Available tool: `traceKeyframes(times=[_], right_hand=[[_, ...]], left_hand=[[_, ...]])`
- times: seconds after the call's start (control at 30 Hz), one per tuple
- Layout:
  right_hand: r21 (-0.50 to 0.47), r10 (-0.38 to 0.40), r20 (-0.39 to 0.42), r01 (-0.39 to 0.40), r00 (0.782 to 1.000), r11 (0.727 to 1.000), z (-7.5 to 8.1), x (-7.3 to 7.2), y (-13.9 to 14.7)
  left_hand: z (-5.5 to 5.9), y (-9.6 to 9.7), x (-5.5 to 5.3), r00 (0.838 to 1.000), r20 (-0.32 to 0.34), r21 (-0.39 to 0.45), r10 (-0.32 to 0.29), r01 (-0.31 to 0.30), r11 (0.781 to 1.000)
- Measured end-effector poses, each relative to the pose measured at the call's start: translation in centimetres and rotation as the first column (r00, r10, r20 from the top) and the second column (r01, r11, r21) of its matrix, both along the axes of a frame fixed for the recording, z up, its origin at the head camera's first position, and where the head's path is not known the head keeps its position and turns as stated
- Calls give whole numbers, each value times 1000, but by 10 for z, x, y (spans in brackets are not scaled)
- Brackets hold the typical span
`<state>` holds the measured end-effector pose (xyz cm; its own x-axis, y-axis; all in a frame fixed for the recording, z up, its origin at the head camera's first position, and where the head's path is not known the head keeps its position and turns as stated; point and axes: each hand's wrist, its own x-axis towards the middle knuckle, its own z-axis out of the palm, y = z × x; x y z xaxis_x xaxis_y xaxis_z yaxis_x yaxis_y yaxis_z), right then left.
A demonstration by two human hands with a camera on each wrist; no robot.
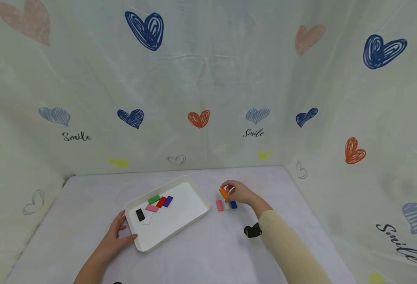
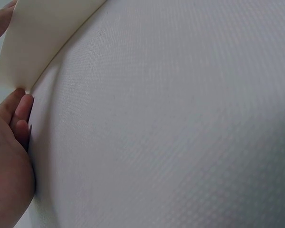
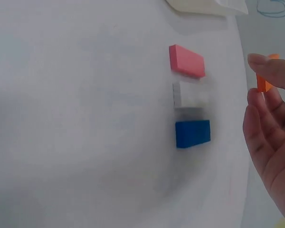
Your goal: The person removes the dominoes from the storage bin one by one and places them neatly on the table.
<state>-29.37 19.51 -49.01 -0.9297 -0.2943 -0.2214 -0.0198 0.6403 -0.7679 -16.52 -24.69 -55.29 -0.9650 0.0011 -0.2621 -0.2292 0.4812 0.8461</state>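
Observation:
My right hand [image 1: 239, 192] pinches an orange block [image 1: 224, 193] between thumb and fingers, raised over the table. Just below it, a pink block [image 3: 187, 61], a white block [image 3: 191, 95] and a blue block [image 3: 193, 133] form a short row with small gaps. At the left, my left hand [image 1: 113, 239] holds the left end of a white tray [image 1: 180, 227], its thumb at the rim and its fingers along the outer wall. Inside the tray lie several blocks: green [image 1: 154, 199], red [image 1: 161, 202], purple [image 1: 167, 201], pink [image 1: 151, 208], black [image 1: 140, 215] and white [image 1: 147, 218].
A pale cloth covers the table [image 1: 201, 260]. Behind and at both sides hangs a curtain [image 1: 208, 79] printed with hearts and "Smile". A dark device [image 1: 252, 230] sits by the right wrist.

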Motion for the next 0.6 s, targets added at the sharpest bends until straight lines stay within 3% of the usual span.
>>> traceKeyframes(times=[0.4,0.6], right_hand=[[-1,-154,38,155,987,988,-27,0,37],[19,-197,76,196,977,980,-35,6,48]], left_hand=[[4,1,0,1000,6,25,23,-23,999],[2,1,2,1000,11,39,25,-25,999]])
